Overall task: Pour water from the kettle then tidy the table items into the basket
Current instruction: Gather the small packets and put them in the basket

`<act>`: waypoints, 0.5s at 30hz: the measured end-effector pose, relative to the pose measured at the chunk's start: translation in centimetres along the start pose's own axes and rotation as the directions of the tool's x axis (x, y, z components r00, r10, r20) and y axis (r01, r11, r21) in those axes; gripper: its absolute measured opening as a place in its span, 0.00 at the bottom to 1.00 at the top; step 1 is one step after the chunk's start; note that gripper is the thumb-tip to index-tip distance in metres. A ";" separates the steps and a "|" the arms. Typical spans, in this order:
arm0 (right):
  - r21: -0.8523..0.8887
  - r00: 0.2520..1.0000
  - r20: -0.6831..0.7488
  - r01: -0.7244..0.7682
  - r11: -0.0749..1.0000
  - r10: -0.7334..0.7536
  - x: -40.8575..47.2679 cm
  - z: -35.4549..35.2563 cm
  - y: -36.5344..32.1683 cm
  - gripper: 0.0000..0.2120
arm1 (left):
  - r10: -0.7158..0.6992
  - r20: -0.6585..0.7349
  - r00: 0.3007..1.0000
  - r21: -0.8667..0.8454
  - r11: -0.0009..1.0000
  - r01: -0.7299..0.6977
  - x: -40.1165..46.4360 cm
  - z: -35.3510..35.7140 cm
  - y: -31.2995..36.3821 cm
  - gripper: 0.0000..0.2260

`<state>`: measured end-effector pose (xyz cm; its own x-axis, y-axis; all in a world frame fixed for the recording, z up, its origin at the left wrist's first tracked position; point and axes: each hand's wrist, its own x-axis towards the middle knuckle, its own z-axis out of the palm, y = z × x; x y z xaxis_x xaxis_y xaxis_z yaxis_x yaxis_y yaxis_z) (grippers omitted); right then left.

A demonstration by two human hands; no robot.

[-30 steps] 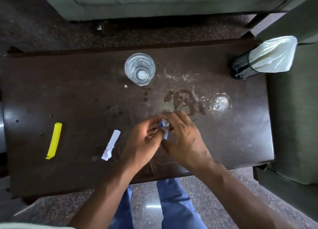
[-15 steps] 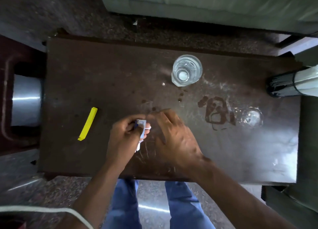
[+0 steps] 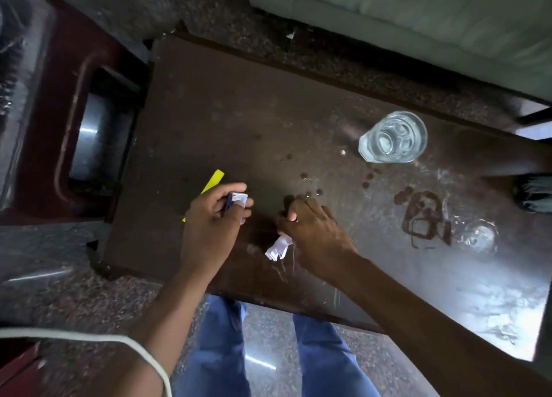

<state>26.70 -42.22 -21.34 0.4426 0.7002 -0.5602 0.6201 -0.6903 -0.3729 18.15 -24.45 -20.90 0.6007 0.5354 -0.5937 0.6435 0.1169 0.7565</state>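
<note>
Two hands work over the dark wooden table (image 3: 239,104): the left hand (image 3: 213,217) has its thumb and fingers pinched around a small blue-and-white packet (image 3: 237,201), lifted just above a yellow strip (image 3: 213,180) that lies partly hidden beneath it. The right hand (image 3: 313,232) rests fingers-down on the tabletop, loosely curled, its heel touching a crumpled white paper scrap (image 3: 277,249), though I cannot tell whether it grips anything. A glass of water (image 3: 392,137) stands well apart toward the far right, with dark spill marks (image 3: 424,217) between it and the near edge.
</note>
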 end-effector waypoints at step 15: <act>-0.227 0.990 0.096 0.121 0.966 -0.101 2.6 -0.8 -0.5 0.12 | -0.064 -0.027 0.998 -0.074 0.995 0.062 0.3 -3.6 -0.9 0.15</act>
<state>28.08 -39.88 -21.98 0.3135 0.7455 -0.5882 0.7998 -0.5412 -0.2597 16.06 -21.36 -20.76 0.5452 0.5496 -0.6330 0.6424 0.2112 0.7367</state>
